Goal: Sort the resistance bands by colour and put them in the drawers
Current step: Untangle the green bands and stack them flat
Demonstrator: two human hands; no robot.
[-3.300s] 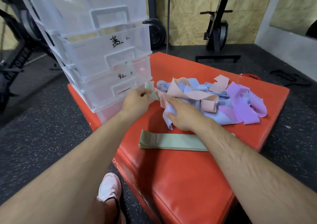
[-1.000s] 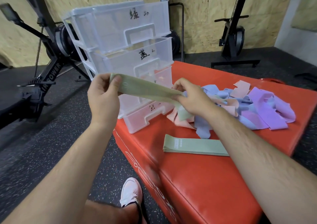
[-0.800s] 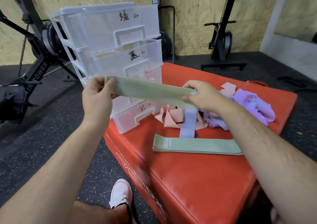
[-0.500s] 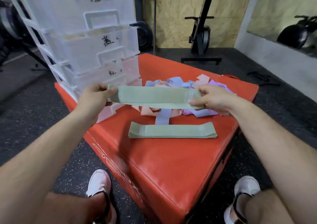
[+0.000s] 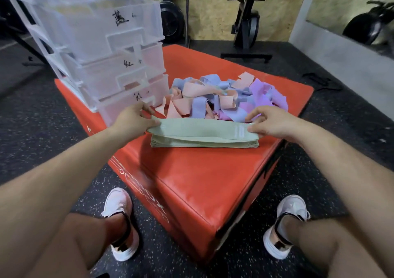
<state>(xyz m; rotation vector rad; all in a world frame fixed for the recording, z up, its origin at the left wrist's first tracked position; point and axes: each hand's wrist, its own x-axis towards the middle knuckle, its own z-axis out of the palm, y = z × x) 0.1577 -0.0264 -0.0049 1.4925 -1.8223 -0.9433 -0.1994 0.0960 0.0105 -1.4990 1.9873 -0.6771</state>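
I hold a flat green resistance band (image 5: 202,129) stretched between both hands, just above a neat stack of green bands (image 5: 204,143) on the red box (image 5: 198,175). My left hand (image 5: 133,121) pinches its left end, my right hand (image 5: 270,121) its right end. The band's right end rests on the stack, its left end is slightly raised. Behind lies a tangled heap of pink, blue and purple bands (image 5: 221,98). A clear plastic drawer unit (image 5: 106,49) with handwritten labels stands at the box's back left, all drawers closed.
The red box stands on dark speckled rubber flooring, my two feet in white shoes (image 5: 121,222) on either side of its near corner. Exercise machines (image 5: 247,22) stand at the plywood wall behind. A grey wall ledge (image 5: 341,49) runs along the right.
Both hands have lowered the green band from in front of the drawers down onto the green stack. The view has tipped downward and my feet have come into sight.
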